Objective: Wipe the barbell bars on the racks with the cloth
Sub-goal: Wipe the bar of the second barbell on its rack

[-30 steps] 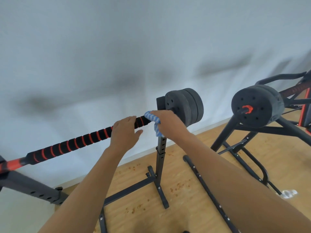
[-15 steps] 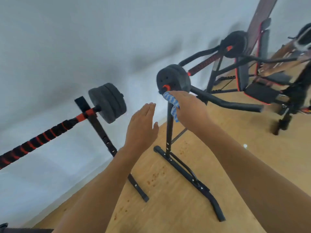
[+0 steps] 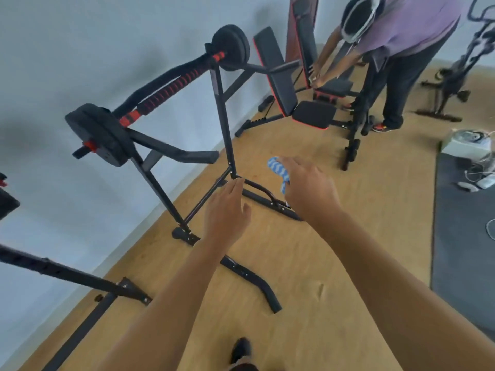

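Cloth [image 3: 278, 171], blue-striped, bunched in clenched right hand [image 3: 308, 191], likely ready for wiping; left hand [image 3: 227, 210] relaxed, holding nothing. Barbell bar [image 3: 166, 93] rests on rack [image 3: 223, 111] at eleven o'clock.

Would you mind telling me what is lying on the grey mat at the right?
On the grey mat there is a white device, white cables and small white items beside them. The frame edge cuts off the mat's right part, so anything there is unseen.

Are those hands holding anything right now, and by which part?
The right hand grips the blue-and-white cloth, bunched up in its fingers, with one end sticking out. The left hand is open and holds nothing.
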Action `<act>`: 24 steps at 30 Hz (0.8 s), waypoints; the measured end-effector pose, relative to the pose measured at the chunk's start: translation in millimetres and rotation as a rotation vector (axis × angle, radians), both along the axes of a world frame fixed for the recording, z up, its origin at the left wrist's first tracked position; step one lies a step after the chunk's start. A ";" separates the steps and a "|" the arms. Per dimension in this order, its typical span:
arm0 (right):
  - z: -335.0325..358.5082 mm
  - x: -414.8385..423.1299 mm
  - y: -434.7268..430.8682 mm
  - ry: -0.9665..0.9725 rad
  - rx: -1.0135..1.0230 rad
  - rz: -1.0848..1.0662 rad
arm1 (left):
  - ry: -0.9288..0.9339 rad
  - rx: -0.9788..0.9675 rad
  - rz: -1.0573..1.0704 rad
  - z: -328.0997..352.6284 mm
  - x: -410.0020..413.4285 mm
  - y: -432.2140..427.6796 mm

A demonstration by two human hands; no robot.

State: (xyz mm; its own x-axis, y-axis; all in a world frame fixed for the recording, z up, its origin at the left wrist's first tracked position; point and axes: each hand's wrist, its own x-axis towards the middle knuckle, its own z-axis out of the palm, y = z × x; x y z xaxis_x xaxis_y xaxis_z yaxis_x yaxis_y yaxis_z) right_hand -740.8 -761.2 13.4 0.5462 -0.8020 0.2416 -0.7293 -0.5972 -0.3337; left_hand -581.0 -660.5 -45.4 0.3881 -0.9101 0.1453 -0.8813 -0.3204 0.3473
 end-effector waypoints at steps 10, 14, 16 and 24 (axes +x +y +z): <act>-21.2 -5.1 -145.4 0.041 0.021 0.142 | 0.064 -0.016 0.155 -38.2 -21.4 -148.7; -28.3 27.7 -215.2 0.126 0.034 0.263 | 0.183 -0.058 0.322 -54.8 -1.7 -212.1; -23.3 48.3 -247.9 0.147 0.021 0.312 | 0.221 -0.075 0.378 -50.2 8.8 -242.6; 11.0 144.7 -334.3 0.092 0.123 0.581 | 0.204 -0.093 0.619 -11.3 69.1 -293.5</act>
